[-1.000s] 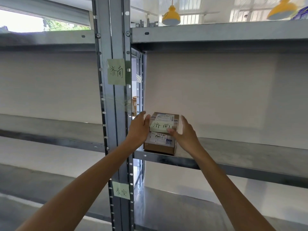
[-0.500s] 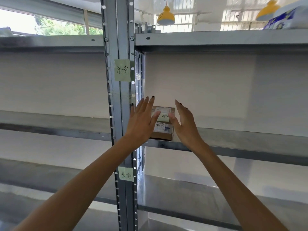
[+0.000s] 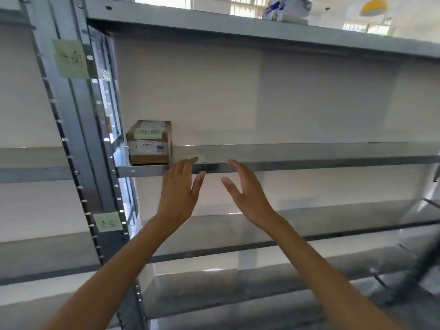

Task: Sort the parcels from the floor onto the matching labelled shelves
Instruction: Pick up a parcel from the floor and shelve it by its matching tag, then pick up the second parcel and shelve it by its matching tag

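Note:
A small brown cardboard parcel with a green note and white labels stands at the left end of the middle metal shelf, beside the upright post. A green label is stuck on that post above it. My left hand is open, fingers straight, in front of the shelf edge, to the right of the parcel and apart from it. My right hand is open too, palm turned left, holding nothing.
A second green label marks the shelf below. A white and blue package lies on the top shelf. The grey upright post divides this bay from another on the left.
Both hands have let go of the parcel and drawn back to the right and down. The parcel stays on the shelf. The view has swung right.

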### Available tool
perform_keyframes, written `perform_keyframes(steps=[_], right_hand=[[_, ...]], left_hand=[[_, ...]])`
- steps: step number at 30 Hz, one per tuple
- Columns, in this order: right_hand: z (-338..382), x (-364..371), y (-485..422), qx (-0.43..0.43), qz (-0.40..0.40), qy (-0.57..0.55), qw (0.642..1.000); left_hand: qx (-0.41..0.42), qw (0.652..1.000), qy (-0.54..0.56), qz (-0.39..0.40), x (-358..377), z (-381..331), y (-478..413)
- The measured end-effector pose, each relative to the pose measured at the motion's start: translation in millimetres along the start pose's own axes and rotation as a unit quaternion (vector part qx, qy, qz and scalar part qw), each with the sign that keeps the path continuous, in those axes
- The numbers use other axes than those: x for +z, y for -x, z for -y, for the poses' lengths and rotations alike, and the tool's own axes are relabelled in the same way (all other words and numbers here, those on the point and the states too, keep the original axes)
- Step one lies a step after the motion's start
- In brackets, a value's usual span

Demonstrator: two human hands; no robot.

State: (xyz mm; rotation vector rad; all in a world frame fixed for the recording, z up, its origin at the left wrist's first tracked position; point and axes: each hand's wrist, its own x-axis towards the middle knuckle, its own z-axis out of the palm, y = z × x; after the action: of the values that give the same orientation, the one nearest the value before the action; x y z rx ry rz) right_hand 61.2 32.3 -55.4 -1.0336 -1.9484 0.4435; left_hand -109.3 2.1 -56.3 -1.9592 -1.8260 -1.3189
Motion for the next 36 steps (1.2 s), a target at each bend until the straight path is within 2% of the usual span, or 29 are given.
perform_keyframes(steps=[7, 14, 25, 29, 36], right_hand=[[-35, -86, 45, 0.043, -0.042, 0.068, 0.996], [-70, -188, 93, 0.118, -0.097, 0.113, 0.982], [-142, -339, 173, 0.179, -0.224, 0.183, 0.94], [-167, -398, 213, 0.216, -0.244, 0.215, 0.921], [-196, -498, 289, 0.279, -0.274, 0.268, 0.88]], left_hand=[[0.059, 0.993, 0.069, 0.073, 72, -64, -7], [0.139, 0.967, 0.17, 0.126, 136, -158, -13], [0.239, 0.912, 0.258, 0.212, 221, -343, 15], [0.28, 0.89, 0.27, 0.236, 248, -406, 19], [0.346, 0.867, 0.277, 0.228, 309, -506, 44]])
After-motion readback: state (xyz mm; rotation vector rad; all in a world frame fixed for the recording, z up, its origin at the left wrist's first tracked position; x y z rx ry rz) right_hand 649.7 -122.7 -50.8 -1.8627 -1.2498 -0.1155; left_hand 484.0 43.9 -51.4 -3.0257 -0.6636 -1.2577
